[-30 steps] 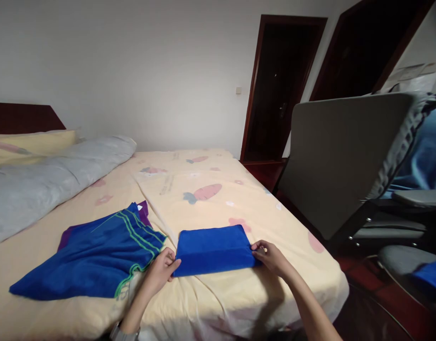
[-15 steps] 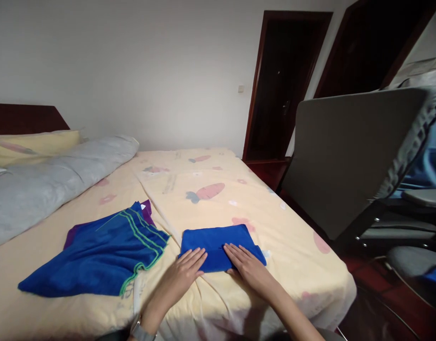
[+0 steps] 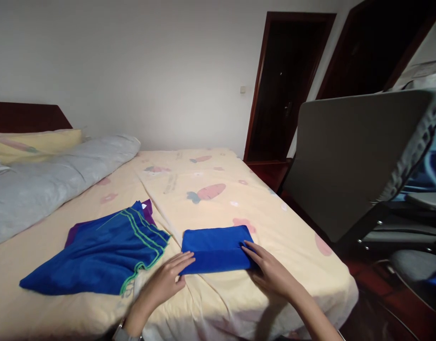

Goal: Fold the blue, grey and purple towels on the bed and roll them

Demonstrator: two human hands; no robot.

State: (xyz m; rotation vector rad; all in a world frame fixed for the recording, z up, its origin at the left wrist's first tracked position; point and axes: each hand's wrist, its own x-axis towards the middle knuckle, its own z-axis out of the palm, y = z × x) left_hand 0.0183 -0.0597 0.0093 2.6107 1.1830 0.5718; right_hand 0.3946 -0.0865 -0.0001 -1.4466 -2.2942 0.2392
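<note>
- Left hand (image 3: 172,276) lies loosely extended, fingers over the left end of the folded blue cloth (image 3: 212,242), thumb apart from them, so I have no firm hold there; right hand (image 3: 268,272) stretches its fingers over the right end, and I cannot tell whether its thumb pinches.
- Bed (image 3: 271,218): I see it beneath both hands and extending far beyond them.
- Grey panel (image 3: 356,161): tilted, beyond the right hand and to its right.
- Grey bedding (image 3: 61,182): well beyond the left hand, to its left.
- Green-trimmed blue fabric (image 3: 93,258): near my left hand, on its left, purple fabric (image 3: 147,215) showing beneath.
- That folded piece: flat between my hands, touching both, a fold line crossing it.
- Grey wristband (image 3: 122,334): just behind the left hand.
</note>
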